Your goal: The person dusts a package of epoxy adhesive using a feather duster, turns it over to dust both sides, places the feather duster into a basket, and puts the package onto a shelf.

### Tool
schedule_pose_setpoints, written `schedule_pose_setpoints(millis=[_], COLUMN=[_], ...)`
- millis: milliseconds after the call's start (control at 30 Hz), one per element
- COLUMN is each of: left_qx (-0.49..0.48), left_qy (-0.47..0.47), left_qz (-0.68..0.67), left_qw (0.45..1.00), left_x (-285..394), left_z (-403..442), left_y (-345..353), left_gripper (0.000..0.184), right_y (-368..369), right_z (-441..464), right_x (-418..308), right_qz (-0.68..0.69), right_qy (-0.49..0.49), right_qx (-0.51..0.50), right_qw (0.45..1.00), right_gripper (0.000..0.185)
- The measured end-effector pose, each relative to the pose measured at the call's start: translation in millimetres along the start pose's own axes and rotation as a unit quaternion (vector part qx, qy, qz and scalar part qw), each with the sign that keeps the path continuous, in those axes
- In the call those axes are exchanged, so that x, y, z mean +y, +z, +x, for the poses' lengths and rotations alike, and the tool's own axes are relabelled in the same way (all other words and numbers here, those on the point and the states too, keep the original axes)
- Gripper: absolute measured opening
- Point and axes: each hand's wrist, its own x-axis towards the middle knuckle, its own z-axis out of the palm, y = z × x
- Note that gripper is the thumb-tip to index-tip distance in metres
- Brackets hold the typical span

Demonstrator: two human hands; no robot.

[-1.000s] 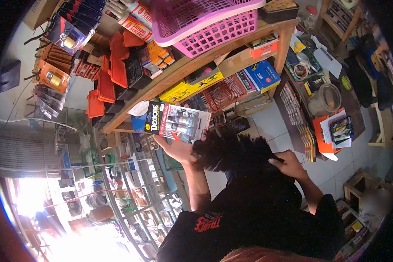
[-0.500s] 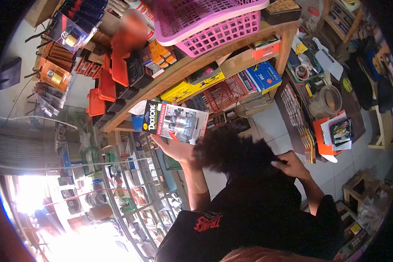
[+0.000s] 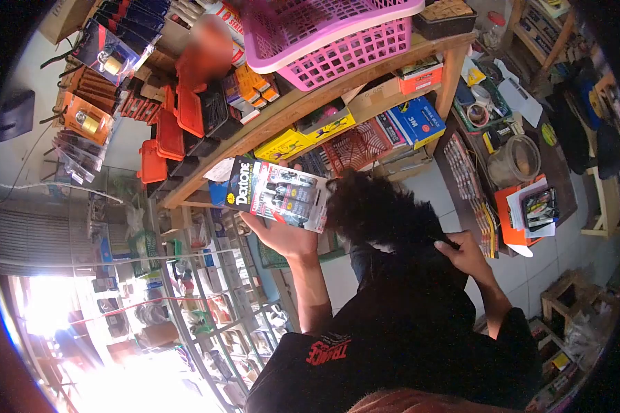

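My left hand (image 3: pixel 289 237) holds up a blister pack of Dextone epoxy adhesive (image 3: pixel 288 196), with the thumb below and the other fingers mostly hidden behind the card. Dark tubes show through its clear front. Close to the pack's right edge is a black, fluffy duster (image 3: pixel 386 210); I cannot tell whether the two touch. My right hand (image 3: pixel 467 256) is closed at the duster's right end, where its handle is not clearly visible. The black shirt (image 3: pixel 406 337) fills the view below both hands.
A pink plastic basket (image 3: pixel 344 62) stands on the wooden shelf (image 3: pixel 282 113) above the pack. Yellow boxes (image 3: pixel 282 143) and a blue 3M box (image 3: pixel 420 122) sit beneath. Padlock packs (image 3: pixel 86 122) hang at left. A dark table (image 3: pixel 561 165) at right holds a clear tub (image 3: pixel 515 162).
The duster has shifted right and slightly up, uncovering more of the pack's right edge. My right hand has moved slightly right. The pack has tilted a little in my left hand.
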Motion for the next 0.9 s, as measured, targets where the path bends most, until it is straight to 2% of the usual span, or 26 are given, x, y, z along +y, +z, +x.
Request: schedule_pose_setpoints(millis=[100, 167, 267, 367, 467, 567, 600, 700, 733, 833, 900], left_qx=[0.014, 0.019, -0.020, 0.005, 0.021, -0.029, -0.017, 0.015, 0.019, 0.018, 0.017], left_qy=[-0.003, 0.004, -0.007, 0.001, -0.001, -0.014, -0.016, -0.014, -0.013, -0.017, -0.020], left_qz=[0.005, 0.009, -0.009, -0.034, 0.010, -0.004, 0.005, 0.022, 0.023, 0.020, 0.015], left_qw=[1.000, 1.000, 1.000, 0.999, 1.000, 0.999, 1.000, 1.000, 0.999, 0.999, 1.000], left_x=[-1.3, -2.8, -3.3, -5.1, -3.4, 1.4, 1.7, 3.1, 4.0, 4.4, 4.7], left_z=[-1.6, -0.9, -1.9, -1.9, -5.9, -7.6, -7.9, -11.6, -11.7, -13.1, -15.5], left_y=[5.5, 8.5, 6.6, 13.3, 11.2, 8.8, 8.5, 6.0, 3.8, 4.4, 1.8], left_gripper=[0.076, 0.075, 0.074, 0.074, 0.075, 0.077, 0.077, 0.078, 0.078, 0.079, 0.080], right_y=[-1.2, -0.8, -0.6, 1.4, 1.3, 2.6, 2.0, -4.6, -6.7, -2.1, -1.9], right_z=[-2.4, -0.9, -2.9, -4.4, -6.1, -4.9, -3.8, -5.3, -5.6, -3.0, -4.1], right_x=[-1.1, 1.1, 2.5, -1.7, -2.8, 4.0, 3.7, -13.2, -15.2, -7.3, -7.6], right_qz=[-0.004, -0.024, -0.026, 0.001, -0.013, -0.012, -0.008, 0.000, -0.034, -0.004, 0.012], right_qy=[-0.032, -0.020, -0.005, -0.005, -0.012, -0.010, -0.008, 0.021, 0.011, -0.001, -0.011], right_qx=[-0.020, -0.004, -0.004, 0.008, -0.002, 0.013, 0.025, -0.023, -0.037, -0.004, -0.027], right_qw=[0.999, 1.000, 1.000, 1.000, 1.000, 1.000, 1.000, 1.000, 0.999, 1.000, 0.999], right_gripper=[0.037, 0.038, 0.039, 0.038, 0.038, 0.037, 0.037, 0.035, 0.034, 0.033, 0.032])
